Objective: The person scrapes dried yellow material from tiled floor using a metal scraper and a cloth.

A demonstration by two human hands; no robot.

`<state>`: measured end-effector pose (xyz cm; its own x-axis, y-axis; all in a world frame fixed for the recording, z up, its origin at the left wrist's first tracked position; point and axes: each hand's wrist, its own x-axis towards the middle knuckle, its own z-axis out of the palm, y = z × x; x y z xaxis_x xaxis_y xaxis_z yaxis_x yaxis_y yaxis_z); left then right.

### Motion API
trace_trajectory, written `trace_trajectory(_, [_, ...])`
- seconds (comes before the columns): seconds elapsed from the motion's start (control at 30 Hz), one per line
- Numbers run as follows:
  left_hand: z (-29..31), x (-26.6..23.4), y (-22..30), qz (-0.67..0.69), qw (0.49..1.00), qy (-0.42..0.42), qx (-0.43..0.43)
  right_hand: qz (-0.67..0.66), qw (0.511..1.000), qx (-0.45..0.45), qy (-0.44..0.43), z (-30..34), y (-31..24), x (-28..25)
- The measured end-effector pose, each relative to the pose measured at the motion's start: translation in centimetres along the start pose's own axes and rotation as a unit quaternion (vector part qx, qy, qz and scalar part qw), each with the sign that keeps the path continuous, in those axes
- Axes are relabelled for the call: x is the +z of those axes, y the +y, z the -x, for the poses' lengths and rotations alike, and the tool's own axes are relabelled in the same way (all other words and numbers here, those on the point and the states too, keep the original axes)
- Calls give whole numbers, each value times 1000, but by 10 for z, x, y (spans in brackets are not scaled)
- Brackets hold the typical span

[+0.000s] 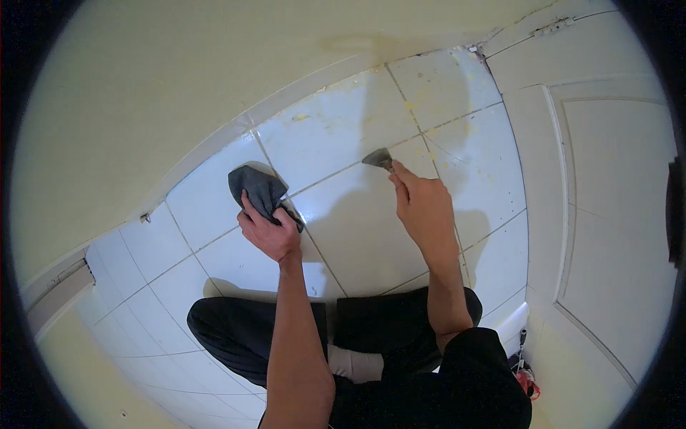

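left hand (pixel 268 232): you grip a grey cloth (pixel 257 187) on the white tiled floor (pixel 336 136)
right hand (pixel 421 204): you press a scraper (pixel 377 158) at the grout line

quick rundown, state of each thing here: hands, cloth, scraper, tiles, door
left hand: gripping the grey cloth
grey cloth: crumpled, pressed on a tile
right hand: holding the scraper
scraper: blade on the floor
floor tiles: yellow-stained near the wall
door: closed

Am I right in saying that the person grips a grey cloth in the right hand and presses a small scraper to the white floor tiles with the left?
Not quite: the hands are swapped. In the head view the left hand grips the grey cloth, and the right hand presses the small scraper to the white floor tiles.
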<state>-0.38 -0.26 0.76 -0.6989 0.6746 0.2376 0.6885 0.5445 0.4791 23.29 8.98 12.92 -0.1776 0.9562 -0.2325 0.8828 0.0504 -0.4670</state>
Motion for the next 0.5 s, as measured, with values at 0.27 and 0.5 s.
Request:
trace_trajectory(0.27, [0,2,-2,1,1000,0,5,8,1000,-3,17,-5,13,19])
trace_trajectory(0.5, [-1,-1,2,0,1000,-21,-11,-2,999,38,3,1,-6,0])
